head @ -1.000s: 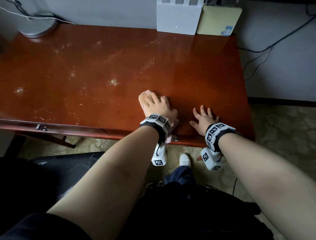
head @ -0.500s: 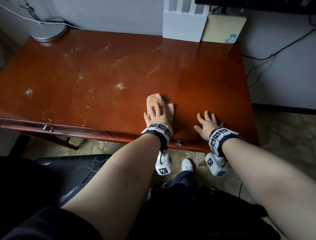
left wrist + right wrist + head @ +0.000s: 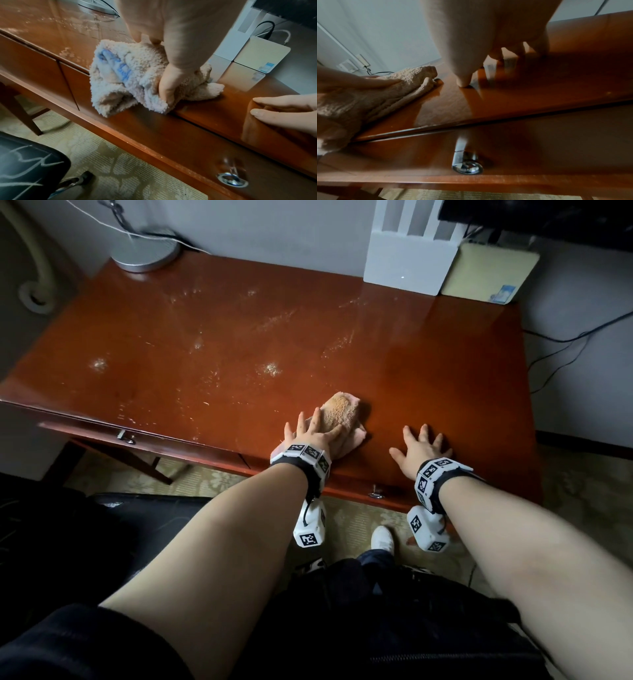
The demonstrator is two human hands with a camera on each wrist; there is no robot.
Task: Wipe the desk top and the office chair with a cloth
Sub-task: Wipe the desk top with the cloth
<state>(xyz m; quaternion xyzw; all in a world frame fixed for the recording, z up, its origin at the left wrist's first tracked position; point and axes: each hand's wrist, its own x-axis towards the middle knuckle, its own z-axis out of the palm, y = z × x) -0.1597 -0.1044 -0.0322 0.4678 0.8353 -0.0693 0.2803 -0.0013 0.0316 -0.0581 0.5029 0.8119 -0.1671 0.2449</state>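
Observation:
A fluffy beige cloth (image 3: 342, 412) lies bunched on the glossy red-brown desk top (image 3: 205, 344), close to the front edge. My left hand (image 3: 313, 431) presses down on it with fingers spread; in the left wrist view the thumb pushes into the cloth (image 3: 128, 75), which overhangs the desk edge. My right hand (image 3: 419, 445) rests flat on the bare desk a hand's width to the right, fingers splayed, holding nothing. Pale dusty smears (image 3: 272, 368) mark the left and middle of the desk. The black office chair (image 3: 102, 525) stands low at the left, in front of the desk.
At the back of the desk stand a white box (image 3: 407, 265), a beige box (image 3: 486, 275) and a round grey base (image 3: 147, 251). Cables (image 3: 565, 344) run down the wall on the right. Metal drawer knobs (image 3: 375, 494) stick out below the front edge. Patterned carpet lies underfoot.
My left hand has turned on the cloth, which now shows ahead and right of the fingers instead of left. The right hand has stayed flat in place. The view has tilted up.

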